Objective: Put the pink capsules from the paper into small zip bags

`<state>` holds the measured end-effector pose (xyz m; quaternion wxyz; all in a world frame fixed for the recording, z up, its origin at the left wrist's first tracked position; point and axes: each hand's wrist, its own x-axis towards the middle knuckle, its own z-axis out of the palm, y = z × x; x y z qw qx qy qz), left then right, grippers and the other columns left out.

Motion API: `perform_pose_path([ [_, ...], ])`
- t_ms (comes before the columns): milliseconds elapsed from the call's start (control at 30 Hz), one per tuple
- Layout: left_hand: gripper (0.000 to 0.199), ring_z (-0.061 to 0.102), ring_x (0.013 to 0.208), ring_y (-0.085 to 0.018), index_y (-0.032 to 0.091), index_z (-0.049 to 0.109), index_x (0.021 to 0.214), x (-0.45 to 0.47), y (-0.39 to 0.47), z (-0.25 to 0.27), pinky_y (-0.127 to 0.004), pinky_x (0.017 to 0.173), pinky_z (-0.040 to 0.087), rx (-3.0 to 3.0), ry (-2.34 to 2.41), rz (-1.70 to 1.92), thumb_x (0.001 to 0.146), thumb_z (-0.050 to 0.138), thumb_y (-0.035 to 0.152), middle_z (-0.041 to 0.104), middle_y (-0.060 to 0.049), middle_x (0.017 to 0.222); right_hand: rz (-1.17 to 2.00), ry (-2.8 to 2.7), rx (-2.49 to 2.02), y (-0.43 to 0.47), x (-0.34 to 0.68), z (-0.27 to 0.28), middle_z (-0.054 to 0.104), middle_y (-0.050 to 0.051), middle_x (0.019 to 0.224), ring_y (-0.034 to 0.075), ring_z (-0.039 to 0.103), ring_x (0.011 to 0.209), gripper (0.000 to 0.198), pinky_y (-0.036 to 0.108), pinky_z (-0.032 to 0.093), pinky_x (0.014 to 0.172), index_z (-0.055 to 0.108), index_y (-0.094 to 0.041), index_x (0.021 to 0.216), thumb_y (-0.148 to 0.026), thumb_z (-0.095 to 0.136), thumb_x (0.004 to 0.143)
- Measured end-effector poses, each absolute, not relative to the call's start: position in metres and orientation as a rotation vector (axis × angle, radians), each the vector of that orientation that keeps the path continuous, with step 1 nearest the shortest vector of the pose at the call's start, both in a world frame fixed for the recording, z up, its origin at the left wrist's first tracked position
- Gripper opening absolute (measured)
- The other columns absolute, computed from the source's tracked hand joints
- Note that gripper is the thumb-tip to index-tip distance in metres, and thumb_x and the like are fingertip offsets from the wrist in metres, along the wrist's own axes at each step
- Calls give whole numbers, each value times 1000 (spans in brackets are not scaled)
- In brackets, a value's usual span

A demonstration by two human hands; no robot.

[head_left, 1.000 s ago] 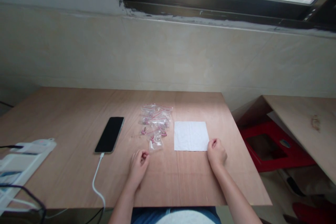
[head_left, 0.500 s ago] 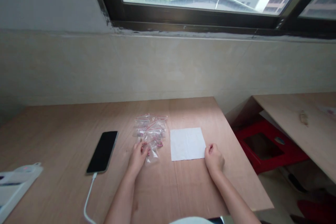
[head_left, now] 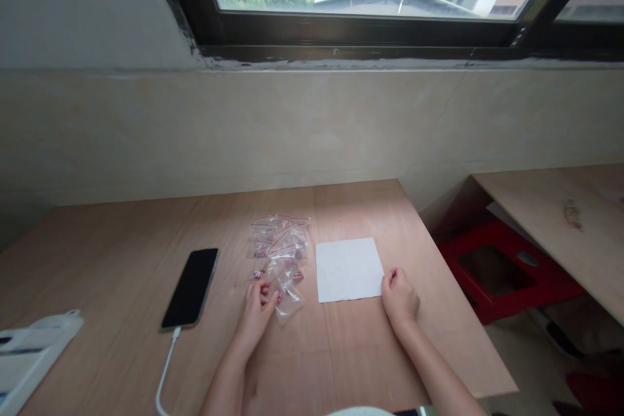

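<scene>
left hand (head_left: 256, 310): bag (head_left: 291, 305) edge | right hand (head_left: 400, 297): paper (head_left: 350, 270) edge | phone (head_left: 190, 288): apart

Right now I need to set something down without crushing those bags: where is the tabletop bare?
Bare tabletop lies between phone and white strip, and behind the phone toward the wall. Crowded: plastic bags by the left hand, paper by the right hand.

Hands (head_left: 256, 311) apart (right one (head_left: 400, 300) curled)
</scene>
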<state>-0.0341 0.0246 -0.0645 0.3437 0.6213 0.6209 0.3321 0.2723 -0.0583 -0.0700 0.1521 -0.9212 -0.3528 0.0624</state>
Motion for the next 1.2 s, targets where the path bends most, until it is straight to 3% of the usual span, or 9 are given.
perform_pose_path([
  [167, 43, 55, 78, -20, 16, 51, 97, -36, 6, -67, -40, 72, 49, 1745, 1682, 775, 62, 59, 40, 44, -6, 92, 188, -1033, -2632, -60, 273, -70, 59, 3, 64, 10, 41, 45, 27, 24, 16, 45, 55, -14, 82, -30, 34, 84],
  [333, 39, 55, 86, -21, 17, 51, 99, -36, -4, -63, -38, 72, 50, 1752, 1655, 688, 65, 55, 36, 42, -8, 106, 177, -1061, -2638, -61, 273, -70, 59, 4, 64, 11, 42, 45, 27, 24, 15, 44, 55, -14, 82, -30, 34, 85],
  [500, 29, 56, 84, -23, 16, 55, 89, -37, -1, -60, -37, 72, 48, 1814, 1568, 694, 64, 55, 32, 51, -6, 91, 134, -1068, -2645, -57, 272, -70, 58, 2, 60, 11, 41, 44, 24, 24, 13, 44, 53, -17, 80, -29, 33, 85],
  [700, 21, 55, 63, -17, 15, 55, 80, -38, 3, -61, -29, 57, 46, 1760, 1496, 675, 65, 55, 30, 50, 0, 69, 140, -1052, -2673, -56, 271, -69, 55, 1, 57, 10, 40, 43, 24, 24, 13, 44, 53, -16, 82, -29, 33, 85],
  [833, 19, 54, 62, -16, 16, 56, 71, -37, -1, -55, -27, 59, 45, 1732, 1421, 637, 70, 51, 34, 53, -2, 72, 145, -1055, -2690, -56, 272, -66, 55, 2, 59, 11, 42, 46, 25, 24, 14, 45, 53, -15, 80, -29, 33, 85],
  [1200, 25, 49, 59, -13, 17, 54, 75, -38, -14, -45, -21, 55, 39, 1477, 1437, 766, 72, 52, 43, 52, 3, 66, 180, -1059, -2682, -57, 271, -63, 56, 2, 61, 11, 45, 48, 23, 24, 17, 45, 53, -16, 81, -27, 34, 84],
])
